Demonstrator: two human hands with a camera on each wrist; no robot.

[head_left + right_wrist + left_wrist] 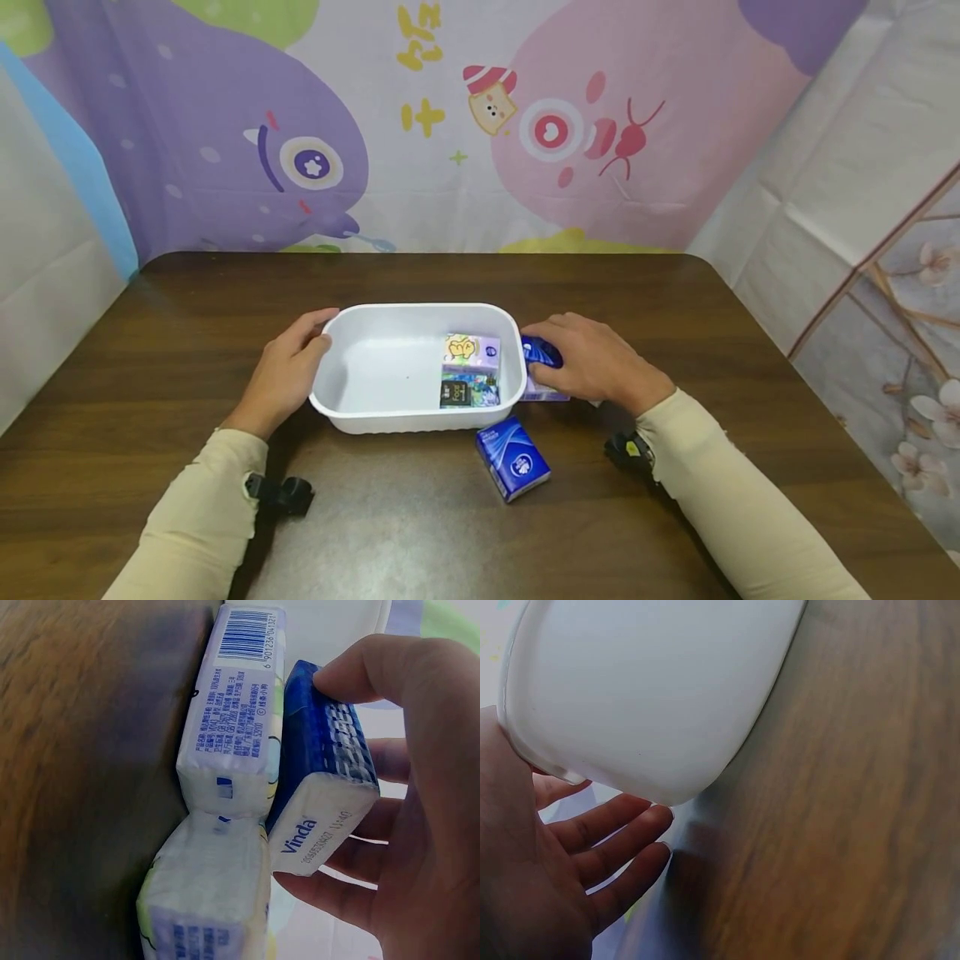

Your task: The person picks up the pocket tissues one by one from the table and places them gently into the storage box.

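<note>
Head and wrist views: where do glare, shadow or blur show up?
Head: a pale glare patch on the brown wood-grain table near the bottom; left wrist: soft, blurred table grain, and the left hand in shadow; right wrist: blurred, dark table, the right hand dim, but fairly crisp print on the barcoded lilac tissue pack.

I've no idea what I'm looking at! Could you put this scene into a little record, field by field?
Left hand: the left hand holds the white tub at its left end
Right hand: the right hand grips a blue Vinda pack
In the tub: a purple pack and a multicoloured pack, both at the right end
Right of the tub: two lilac packs, beside the gripped one
Near the tub's front right corner: another blue pack
Surface: brown wooden table
Behind: cartoon backdrop
</note>
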